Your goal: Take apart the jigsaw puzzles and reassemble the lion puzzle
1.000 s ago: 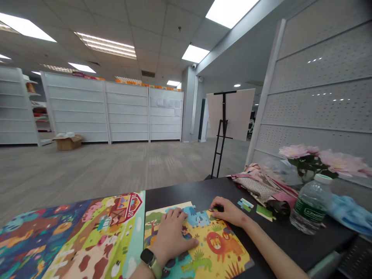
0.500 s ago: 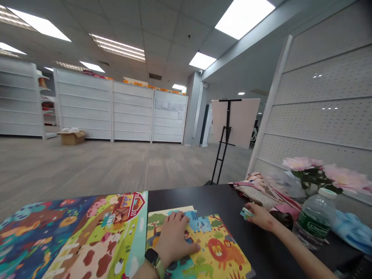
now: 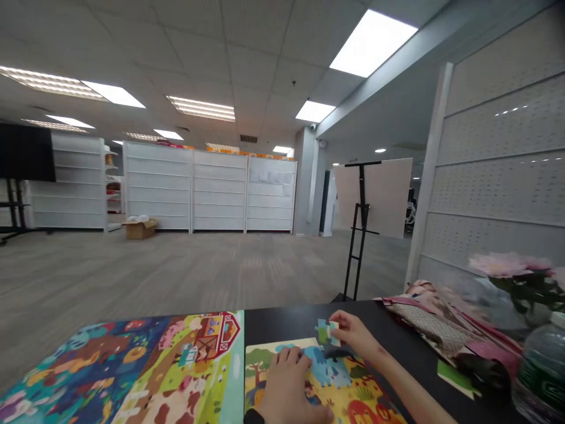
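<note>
A colourful animal jigsaw (image 3: 353, 394) lies on the black table (image 3: 282, 324) in front of me. My left hand (image 3: 289, 386) rests flat on the puzzle, fingers spread over its upper left part. My right hand (image 3: 355, 335) hovers over the puzzle's top edge and pinches a small blue and green puzzle piece (image 3: 326, 331) between its fingers. A loose green piece (image 3: 452, 371) lies on the table to the right.
A large farm-picture board (image 3: 145, 371) covers the table's left side. Patterned fabric (image 3: 436, 321), pink flowers (image 3: 507, 268) and a water bottle (image 3: 541, 365) crowd the right end. Beyond the table stand an easel (image 3: 362, 224), white shelving (image 3: 207, 188) and a cardboard box (image 3: 139, 228).
My right hand reached right to the loose pieces, took the blue and green piece, and brought it back over the puzzle's top. The view tilted up and left.
</note>
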Motion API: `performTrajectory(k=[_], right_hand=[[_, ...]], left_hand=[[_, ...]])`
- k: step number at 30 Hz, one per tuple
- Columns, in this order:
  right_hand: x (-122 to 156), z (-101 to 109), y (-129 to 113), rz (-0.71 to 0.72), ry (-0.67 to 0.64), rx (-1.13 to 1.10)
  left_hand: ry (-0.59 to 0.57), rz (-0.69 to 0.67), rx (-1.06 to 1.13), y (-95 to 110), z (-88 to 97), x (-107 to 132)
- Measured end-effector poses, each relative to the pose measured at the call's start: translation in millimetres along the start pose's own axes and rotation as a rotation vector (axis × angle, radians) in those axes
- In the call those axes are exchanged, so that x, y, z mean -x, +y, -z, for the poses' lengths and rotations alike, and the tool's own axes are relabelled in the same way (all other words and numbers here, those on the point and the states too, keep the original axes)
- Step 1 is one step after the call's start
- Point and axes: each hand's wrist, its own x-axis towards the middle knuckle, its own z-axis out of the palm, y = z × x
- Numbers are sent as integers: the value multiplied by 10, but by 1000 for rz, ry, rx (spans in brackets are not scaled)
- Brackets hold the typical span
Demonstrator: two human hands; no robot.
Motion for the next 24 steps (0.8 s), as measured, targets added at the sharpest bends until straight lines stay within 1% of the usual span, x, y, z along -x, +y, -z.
performTrajectory(k=[2, 9, 18, 21, 24], right_hand=[[-13, -27, 26, -15, 3, -36], [80, 84, 99, -67, -13, -47], [59, 72, 191, 7, 91, -27], [71, 81, 184, 32, 74, 16], [99, 71, 141, 55, 16, 73]], left_hand=[[-3, 4, 11, 13, 0, 8], [21, -6, 13, 67, 45, 58], [16, -9, -28, 61, 38, 38], [4, -9, -37, 64, 37, 46], [3, -5, -42, 61, 37, 48]])
